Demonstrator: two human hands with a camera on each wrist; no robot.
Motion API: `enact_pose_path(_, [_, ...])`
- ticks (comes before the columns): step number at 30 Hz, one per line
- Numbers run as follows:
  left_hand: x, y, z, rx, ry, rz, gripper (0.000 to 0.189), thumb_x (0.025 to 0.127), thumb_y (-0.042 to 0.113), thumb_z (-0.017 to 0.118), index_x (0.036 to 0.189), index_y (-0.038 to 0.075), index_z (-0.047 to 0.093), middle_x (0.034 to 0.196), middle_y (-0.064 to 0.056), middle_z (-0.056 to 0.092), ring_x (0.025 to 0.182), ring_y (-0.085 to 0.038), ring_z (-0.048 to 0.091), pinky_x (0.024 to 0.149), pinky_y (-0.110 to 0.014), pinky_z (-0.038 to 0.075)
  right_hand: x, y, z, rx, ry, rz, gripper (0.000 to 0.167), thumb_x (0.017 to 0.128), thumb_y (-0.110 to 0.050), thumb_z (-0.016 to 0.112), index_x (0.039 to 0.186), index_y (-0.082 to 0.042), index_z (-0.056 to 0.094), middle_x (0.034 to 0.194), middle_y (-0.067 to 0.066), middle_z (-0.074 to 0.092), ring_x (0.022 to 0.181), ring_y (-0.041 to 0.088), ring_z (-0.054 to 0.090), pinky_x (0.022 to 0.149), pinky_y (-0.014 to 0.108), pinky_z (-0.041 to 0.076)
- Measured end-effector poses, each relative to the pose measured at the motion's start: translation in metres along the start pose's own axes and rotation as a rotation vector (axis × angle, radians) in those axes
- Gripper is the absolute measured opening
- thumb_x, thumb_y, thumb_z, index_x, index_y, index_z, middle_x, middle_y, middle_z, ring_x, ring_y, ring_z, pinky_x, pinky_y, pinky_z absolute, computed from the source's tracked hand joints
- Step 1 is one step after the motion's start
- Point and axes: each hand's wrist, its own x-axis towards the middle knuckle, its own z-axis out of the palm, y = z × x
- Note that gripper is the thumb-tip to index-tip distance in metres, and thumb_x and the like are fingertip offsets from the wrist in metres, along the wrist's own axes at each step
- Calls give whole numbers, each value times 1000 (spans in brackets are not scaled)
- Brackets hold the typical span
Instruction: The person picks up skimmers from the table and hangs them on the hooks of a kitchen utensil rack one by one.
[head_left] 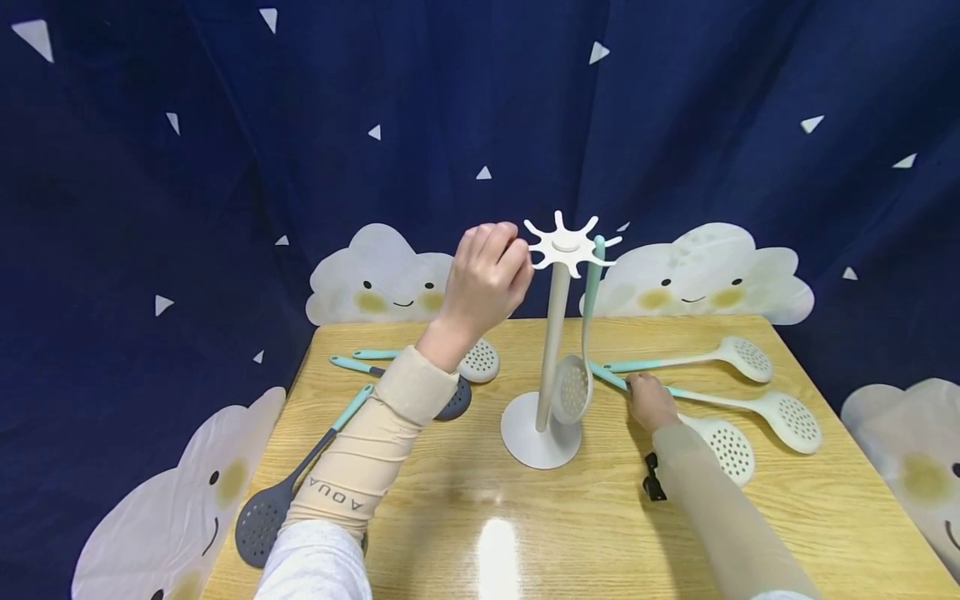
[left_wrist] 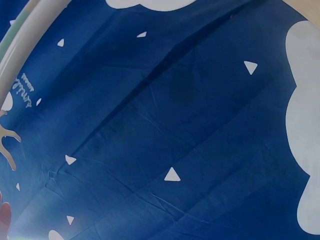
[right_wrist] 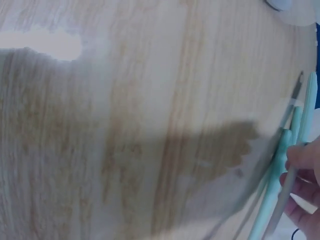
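Observation:
My left hand [head_left: 487, 271], with curled fingers, is raised beside the left hooks of a white utensil rack [head_left: 552, 350]. Whether its fingertips grip a hook is hidden; the left wrist view catches only fingertips [left_wrist: 5, 220] at its edge, near a hook [left_wrist: 9, 145]. A pale skimmer [head_left: 572, 390] with a teal handle hangs on the rack's right side. Low over the table, my right hand [head_left: 651, 402] pinches the handle of a white skimmer [head_left: 731, 450], partly covered by the forearm. In the right wrist view, thumb and fingers close on that handle [right_wrist: 307, 110] beside other teal handles [right_wrist: 275, 175].
Right of the rack lie a white slotted turner [head_left: 797, 422] and another pale skimmer [head_left: 748, 358]. On the left are a dark slotted turner [head_left: 258, 525], a white skimmer [head_left: 480, 360] and a dark skimmer [head_left: 455, 402], partly behind my left arm. A blue curtain [head_left: 450, 100] hangs behind the table [head_left: 442, 517].

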Motion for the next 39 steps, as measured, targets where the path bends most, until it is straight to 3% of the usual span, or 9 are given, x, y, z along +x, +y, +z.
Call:
enact_pose_path(7, [0,-1,0,-5,1,0,6,79,1,52,73,1,50,85,-13,53,75,-29,49,70,-36,43,2,-9,-18,58,-31,69,26,80,5,54,105,8,60,97,27,60,83,42,59,61,49,50])
enact_pose_path(13, [-2,-1,2,-1,3,2,6,78,0,52,73,1,50,85,-13,53,75,-28,49,70,-36,43,5,-15,-38,101,10,115,30,77,5,58,106,10,57,93,27,59,79,36,59,57,44,49])
enact_pose_path(17, [-1,-1,2,-3,10,-1,6,78,-1,52,73,1,50,85,-13,53,75,-28,49,70,-37,43,8,-25,-54,124,77,138,31,76,6,57,107,9,57,89,25,61,74,34,59,55,43,47])
enact_pose_path(22, [-1,-1,2,-8,14,0,6,78,-1,52,73,1,50,84,-13,53,74,-28,49,69,-37,43,7,-37,-72,190,205,104,27,78,7,55,104,9,59,84,24,61,71,35,59,58,46,46])
enact_pose_path(26, [-1,-1,2,-7,11,3,6,78,-1,52,73,1,50,84,-13,53,74,-28,49,69,-37,43,4,-46,-83,258,260,90,27,79,7,55,105,8,58,83,24,60,68,34,57,56,44,45])
enact_pose_path(31, [0,-1,2,-9,5,1,6,78,0,53,73,1,51,85,-13,53,74,-29,49,69,-36,43,1,-56,-94,322,305,100,26,83,5,54,109,6,57,86,23,60,70,33,58,55,40,46])
enact_pose_path(39, [0,-1,2,-7,11,1,6,79,0,52,73,1,51,84,-13,53,74,-28,49,69,-36,43,-7,-75,-117,442,469,102,24,85,3,55,109,5,59,86,22,60,77,34,58,64,44,47])
